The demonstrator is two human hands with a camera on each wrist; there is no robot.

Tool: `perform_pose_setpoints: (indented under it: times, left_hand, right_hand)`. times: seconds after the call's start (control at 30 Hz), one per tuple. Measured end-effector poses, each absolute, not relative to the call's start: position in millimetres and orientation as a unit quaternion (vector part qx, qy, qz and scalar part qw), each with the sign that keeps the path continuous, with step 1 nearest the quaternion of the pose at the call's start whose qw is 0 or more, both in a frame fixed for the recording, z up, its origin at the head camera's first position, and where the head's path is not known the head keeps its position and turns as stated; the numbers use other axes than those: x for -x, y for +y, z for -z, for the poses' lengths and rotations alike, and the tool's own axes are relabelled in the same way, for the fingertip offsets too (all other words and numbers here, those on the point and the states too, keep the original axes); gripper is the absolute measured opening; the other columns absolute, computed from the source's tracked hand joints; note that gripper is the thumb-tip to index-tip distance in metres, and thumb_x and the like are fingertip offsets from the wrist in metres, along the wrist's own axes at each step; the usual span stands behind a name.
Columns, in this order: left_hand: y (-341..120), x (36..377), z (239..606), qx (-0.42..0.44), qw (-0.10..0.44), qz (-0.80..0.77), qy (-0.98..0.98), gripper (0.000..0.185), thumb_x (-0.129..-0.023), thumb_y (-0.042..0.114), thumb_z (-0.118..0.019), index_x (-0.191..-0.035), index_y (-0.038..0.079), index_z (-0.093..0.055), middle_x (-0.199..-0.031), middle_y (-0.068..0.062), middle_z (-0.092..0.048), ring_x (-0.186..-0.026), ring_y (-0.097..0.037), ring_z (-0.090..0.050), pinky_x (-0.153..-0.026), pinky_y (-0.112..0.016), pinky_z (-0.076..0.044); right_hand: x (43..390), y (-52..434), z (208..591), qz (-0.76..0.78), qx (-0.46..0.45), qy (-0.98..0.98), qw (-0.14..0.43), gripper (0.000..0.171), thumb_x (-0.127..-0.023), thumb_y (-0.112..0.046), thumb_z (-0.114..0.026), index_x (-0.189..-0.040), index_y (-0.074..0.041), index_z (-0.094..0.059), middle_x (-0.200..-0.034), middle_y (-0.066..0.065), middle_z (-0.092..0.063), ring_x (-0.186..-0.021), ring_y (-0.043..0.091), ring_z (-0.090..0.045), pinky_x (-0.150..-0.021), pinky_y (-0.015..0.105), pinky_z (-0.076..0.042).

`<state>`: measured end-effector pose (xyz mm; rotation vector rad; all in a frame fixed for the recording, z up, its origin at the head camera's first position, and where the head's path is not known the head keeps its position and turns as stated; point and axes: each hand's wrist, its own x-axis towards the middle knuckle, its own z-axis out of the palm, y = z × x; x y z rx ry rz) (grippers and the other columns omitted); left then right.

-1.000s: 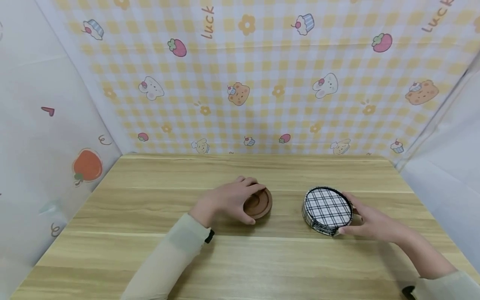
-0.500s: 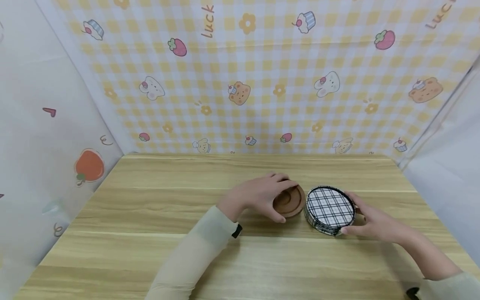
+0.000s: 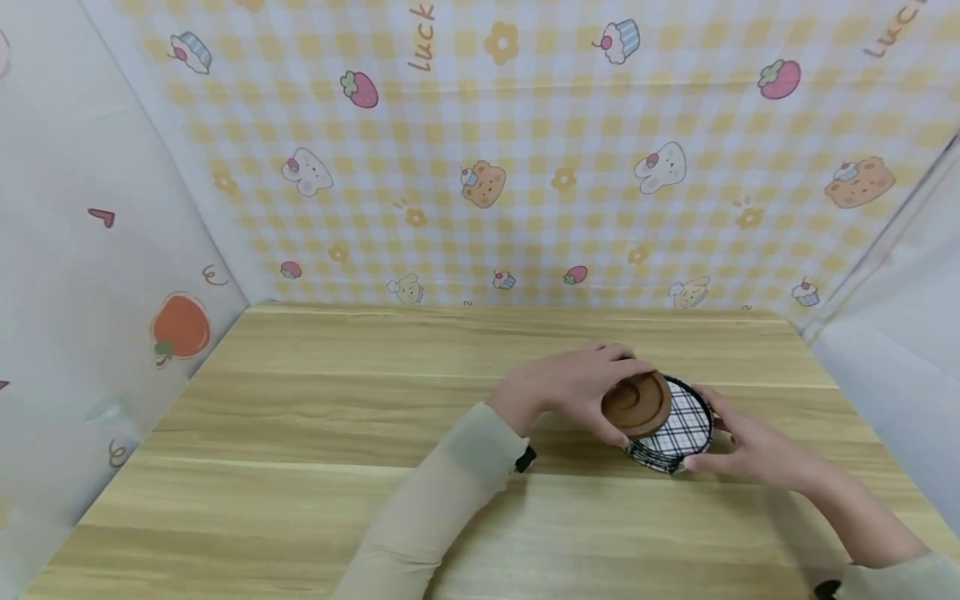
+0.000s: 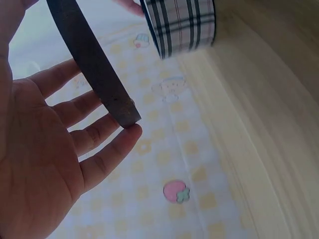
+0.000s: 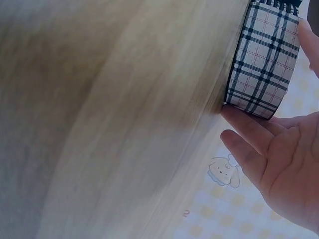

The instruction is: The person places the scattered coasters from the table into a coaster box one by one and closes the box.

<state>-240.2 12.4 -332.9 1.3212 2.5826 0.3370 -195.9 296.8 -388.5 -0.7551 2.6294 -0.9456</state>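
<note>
A: Where's the brown wooden lid [image 3: 636, 403] right now?

B: In the left hand [image 3: 573, 386], held by its rim between thumb and fingers [image 4: 107, 162]. It hovers over the plaid round box [image 3: 678, 433], overlapping the box's left half and tilted a little, not seated. The left wrist view shows its dark edge [image 4: 92, 64] lying across the fingertips.

A: And the box?

B: It stands on the worktop [image 3: 300, 433], toward the right side and about midway between the far and near edges. The right hand [image 3: 750, 450] steadies it from the right, with fairly straight fingers [image 5: 249, 149] pressed against the checked side wall [image 5: 264, 64]. They touch it rather than curl round it.

A: Which way does the box lie from the lid?

B: Just below and slightly to the right. Both are round, so neither has a long axis to line up; what matters is centring one circle over the other. The left hand is the one over the opening, and the right stays at the outer wall.

A: Any writing?

B: None that I can see on the lid or box. The yellow checked backdrop [image 3: 525, 125] has "Luck" [image 3: 422, 37] printed near the top, and again at the upper right corner, partly cut off. The rest is bears, rabbits, strawberries and cupcakes.
</note>
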Motion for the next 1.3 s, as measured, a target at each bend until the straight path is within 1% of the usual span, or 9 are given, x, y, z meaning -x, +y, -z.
perform_pose_setpoints:
  times: [0.13, 0.27, 0.47, 0.67, 0.83, 1.1, 1.3]
  left_hand:
    - [27, 242, 334, -0.454, 0.118, -0.103, 0.877, 0.095, -0.080, 0.060, -0.073, -0.157, 0.025, -0.029, -0.153, 0.004, -0.035, -0.129, -0.012, -0.037, -0.105, -0.023, -0.040]
    - [39, 244, 336, -0.450, 0.129, -0.097, 0.878, 0.096, -0.079, 0.061, -0.073, -0.157, 0.029, -0.028, -0.153, 0.007, -0.035, -0.127, -0.010, -0.036, -0.103, -0.021, -0.040]
    - [54, 246, 338, -0.444, 0.136, -0.080, 0.882, 0.095, -0.079, 0.063, -0.073, -0.156, 0.031, -0.029, -0.153, 0.009, -0.034, -0.127, -0.010, -0.035, -0.105, -0.021, -0.040]
    - [66, 248, 347, -0.442, 0.145, -0.055, 0.883, 0.096, -0.079, 0.065, -0.071, -0.157, 0.033, -0.025, -0.153, 0.011, -0.033, -0.130, -0.008, -0.034, -0.107, -0.022, -0.039]
    - [72, 251, 355, -0.432, 0.152, -0.060, 0.887, 0.097, -0.077, 0.064, -0.073, -0.157, 0.036, -0.026, -0.152, 0.013, -0.034, -0.127, -0.006, -0.035, -0.105, -0.022, -0.040]
    - [78, 255, 358, -0.435, 0.144, -0.051, 0.887, 0.095, -0.077, 0.064, -0.073, -0.155, 0.034, -0.030, -0.151, 0.011, -0.037, -0.126, -0.007, -0.036, -0.103, -0.022, -0.041]
    - [87, 256, 358, -0.439, 0.142, -0.021, 0.887, 0.095, -0.077, 0.066, -0.071, -0.156, 0.036, -0.028, -0.152, 0.012, -0.034, -0.127, -0.006, -0.034, -0.102, -0.021, -0.042]
  right_hand:
    - [195, 299, 389, 0.323, 0.256, 0.903, 0.122, 0.100, -0.085, -0.022, -0.079, -0.153, 0.009, -0.012, -0.144, 0.044, -0.035, -0.120, 0.063, -0.048, -0.085, 0.074, -0.044]
    - [194, 300, 390, 0.319, 0.256, 0.904, 0.126, 0.101, -0.085, -0.022, -0.078, -0.154, 0.009, -0.011, -0.143, 0.045, -0.035, -0.119, 0.064, -0.047, -0.083, 0.074, -0.045]
    - [196, 301, 387, 0.325, 0.259, 0.901, 0.127, 0.102, -0.086, -0.024, -0.078, -0.155, 0.005, -0.010, -0.146, 0.042, -0.034, -0.123, 0.065, -0.043, -0.085, 0.076, -0.043]
    - [196, 300, 388, 0.335, 0.262, 0.896, 0.129, 0.102, -0.087, -0.025, -0.077, -0.157, 0.002, -0.008, -0.149, 0.040, -0.032, -0.125, 0.064, -0.043, -0.084, 0.076, -0.042]
    - [195, 299, 389, 0.335, 0.262, 0.896, 0.130, 0.102, -0.087, -0.027, -0.077, -0.157, 0.002, -0.009, -0.148, 0.040, -0.034, -0.126, 0.063, -0.043, -0.084, 0.076, -0.043]
    - [198, 300, 387, 0.339, 0.263, 0.893, 0.135, 0.101, -0.088, -0.026, -0.076, -0.156, 0.005, -0.009, -0.149, 0.040, -0.032, -0.128, 0.063, -0.040, -0.087, 0.076, -0.042]
    - [199, 303, 387, 0.339, 0.258, 0.894, 0.141, 0.102, -0.088, -0.026, -0.076, -0.156, 0.007, -0.007, -0.150, 0.040, -0.030, -0.129, 0.063, -0.039, -0.087, 0.075, -0.042]
